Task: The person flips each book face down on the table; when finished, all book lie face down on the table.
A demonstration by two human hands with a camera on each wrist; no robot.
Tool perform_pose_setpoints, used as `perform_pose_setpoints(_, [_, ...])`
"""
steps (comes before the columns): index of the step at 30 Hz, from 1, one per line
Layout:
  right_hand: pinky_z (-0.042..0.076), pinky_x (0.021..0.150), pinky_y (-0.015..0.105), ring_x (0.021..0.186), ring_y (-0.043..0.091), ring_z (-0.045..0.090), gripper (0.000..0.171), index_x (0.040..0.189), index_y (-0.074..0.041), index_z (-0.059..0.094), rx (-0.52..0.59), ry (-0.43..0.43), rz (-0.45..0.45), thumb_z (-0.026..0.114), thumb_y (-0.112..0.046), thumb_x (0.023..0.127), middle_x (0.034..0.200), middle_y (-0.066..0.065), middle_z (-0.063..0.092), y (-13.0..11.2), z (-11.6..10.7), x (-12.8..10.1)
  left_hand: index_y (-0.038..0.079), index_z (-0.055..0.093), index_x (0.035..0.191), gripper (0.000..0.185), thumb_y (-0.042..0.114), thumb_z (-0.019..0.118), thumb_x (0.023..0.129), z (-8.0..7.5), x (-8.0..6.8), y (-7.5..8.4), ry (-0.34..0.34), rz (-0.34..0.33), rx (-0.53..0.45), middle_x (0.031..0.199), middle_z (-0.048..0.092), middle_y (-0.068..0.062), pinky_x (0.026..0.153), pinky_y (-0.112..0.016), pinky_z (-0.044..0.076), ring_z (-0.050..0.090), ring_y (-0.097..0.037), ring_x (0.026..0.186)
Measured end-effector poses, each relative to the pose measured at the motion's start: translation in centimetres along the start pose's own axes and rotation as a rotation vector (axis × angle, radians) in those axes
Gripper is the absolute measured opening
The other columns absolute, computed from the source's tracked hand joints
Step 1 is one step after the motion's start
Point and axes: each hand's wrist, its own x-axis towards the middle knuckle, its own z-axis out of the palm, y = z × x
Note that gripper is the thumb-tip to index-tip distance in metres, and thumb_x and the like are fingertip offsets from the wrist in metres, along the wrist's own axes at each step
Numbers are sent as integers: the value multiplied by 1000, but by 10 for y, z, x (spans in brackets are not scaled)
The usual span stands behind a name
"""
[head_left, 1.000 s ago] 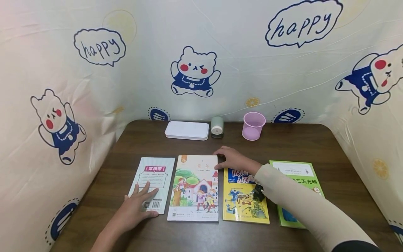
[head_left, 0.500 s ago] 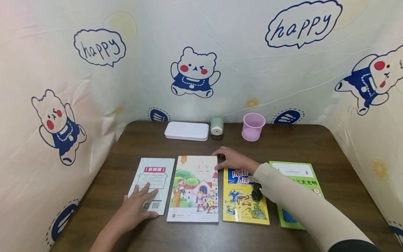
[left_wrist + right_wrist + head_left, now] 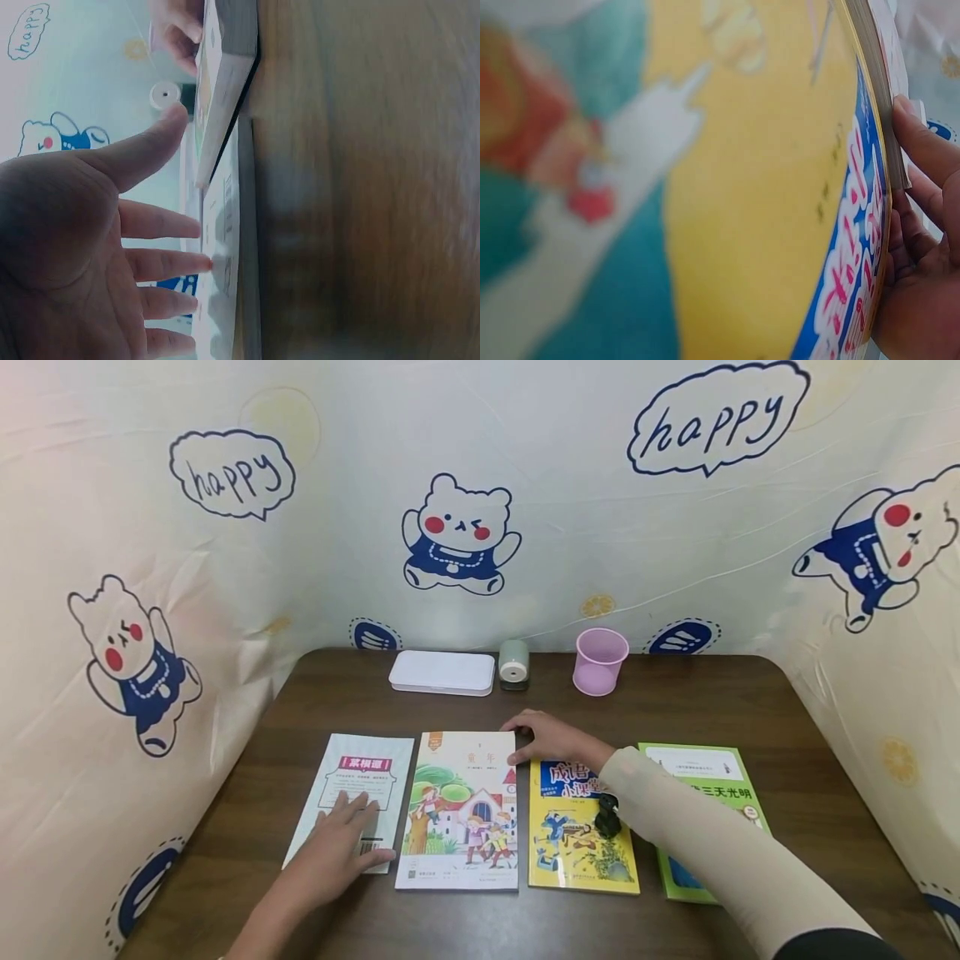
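Observation:
Spread over the pale blue book, my left hand has its fingers out straight; in the left wrist view the fingertips meet or hover just above its cover, and I cannot tell which. The thumb reaches toward the white picture-cover book. At that book's upper right corner, my right hand holds on with thumb and curled fingers. The right wrist view shows the right thumb against the page edges. Beneath the right wrist lies a yellow book, partly covered by the sleeve.
A green book lies at the right, crossed by the right sleeve. Along the back of the brown table stand a white flat case, a green pencil sharpener and a pink cup. Printed cloth hangs behind.
My left hand has shifted right across the pale blue book, uncovering its lower left part. The right hand keeps its place at the white book's corner. The head view has drifted slightly.

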Motion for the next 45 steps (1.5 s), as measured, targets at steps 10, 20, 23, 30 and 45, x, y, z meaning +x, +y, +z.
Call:
perform_pose_setpoints(10, [43, 113, 44, 125, 21, 51, 58, 140, -21, 64, 13, 7, -3, 84, -38, 88, 140, 3, 57, 0, 0, -1, 1, 30, 161, 113, 69, 73, 81, 16, 8, 18, -38, 77, -62, 167, 29, -19, 121, -68, 17, 17, -42, 156])
perform_pose_setpoints(20, [45, 110, 43, 121, 21, 52, 57, 139, -20, 64, 4, 15, -20, 83, -37, 88, 134, 3, 58, 1, 0, -2, 8, 27, 163, 128, 81, 73, 69, 27, 9, 24, -154, 100, -86, 171, 23, -11, 123, -68, 10, 8, -39, 159])
perform_pose_setpoints(23, [45, 110, 43, 120, 21, 52, 57, 139, -21, 64, 4, 15, -20, 83, -37, 88, 133, 3, 58, 1, 0, -3, 8, 27, 164, 133, 82, 75, 65, 27, 9, 24, -174, 115, -81, 171, 22, -12, 122, -70, 10, 6, -40, 159])
perform_pose_setpoints(30, [45, 110, 43, 119, 21, 52, 57, 139, -22, 64, -2, 18, -17, 83, -39, 88, 132, 2, 58, 3, 0, -3, 10, 25, 164, 135, 73, 84, 61, 26, 10, 25, -186, 125, -45, 172, 19, -11, 122, -68, 13, 6, -38, 159])
perform_pose_setpoints(45, [45, 110, 42, 120, 20, 52, 57, 139, -22, 64, 7, 10, -8, 83, -38, 88, 132, 1, 58, 0, 0, -1, 15, 25, 165, 133, 72, 86, 62, 30, 13, 21, -202, 77, -60, 171, 22, -6, 124, -67, 9, 5, -34, 160])
